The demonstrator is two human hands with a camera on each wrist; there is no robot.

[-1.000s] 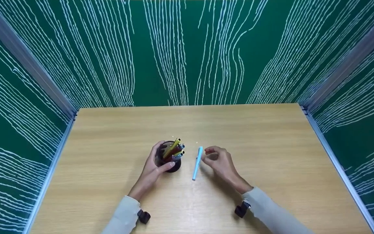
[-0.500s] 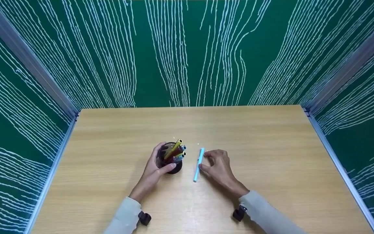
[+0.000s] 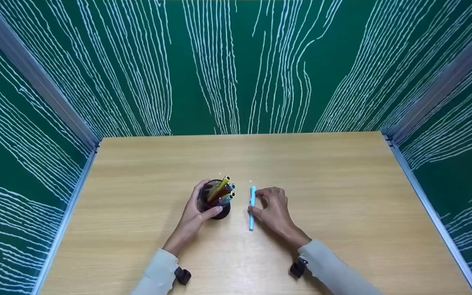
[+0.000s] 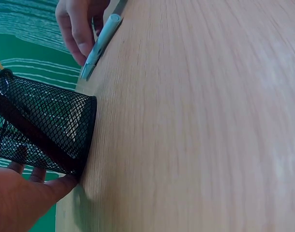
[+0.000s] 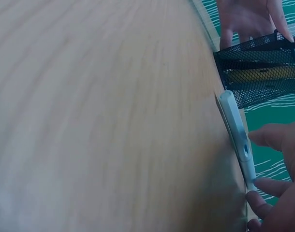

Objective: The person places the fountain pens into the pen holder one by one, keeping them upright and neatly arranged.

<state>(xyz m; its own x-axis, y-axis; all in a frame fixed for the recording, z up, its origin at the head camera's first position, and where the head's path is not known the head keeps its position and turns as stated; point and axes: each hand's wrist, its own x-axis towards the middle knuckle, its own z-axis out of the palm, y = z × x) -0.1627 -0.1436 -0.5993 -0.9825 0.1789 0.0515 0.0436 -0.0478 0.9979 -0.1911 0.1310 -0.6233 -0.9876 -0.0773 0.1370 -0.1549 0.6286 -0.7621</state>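
Observation:
My left hand (image 3: 195, 209) grips a black mesh pen holder (image 4: 65, 116), thumb across its near side in the head view. Yellow-bodied and blue-tipped pens (image 3: 219, 188) stick out of the holder, leaning right. A light blue pen (image 3: 252, 221) lies on the table to the right of the holder. My right hand (image 3: 275, 211) is at that pen, thumb over its middle and fingertips by its far end in the head view. Seen from the right wrist, the thumb and fingertips lie along one side of the pen, spread apart, not closed around it.
Both hands work over a wooden table (image 3: 137, 164). Green walls (image 3: 244, 82) with wavy white lines rise behind it and at both sides, with grey posts (image 3: 436, 73) at the corners. A black wrist camera (image 3: 182, 275) sits at each sleeve.
My right hand has moved slightly left onto the light blue pen, its thumb now overlapping it. The pen has turned a little, its near end shifting right. The left hand keeps holding the pen holder.

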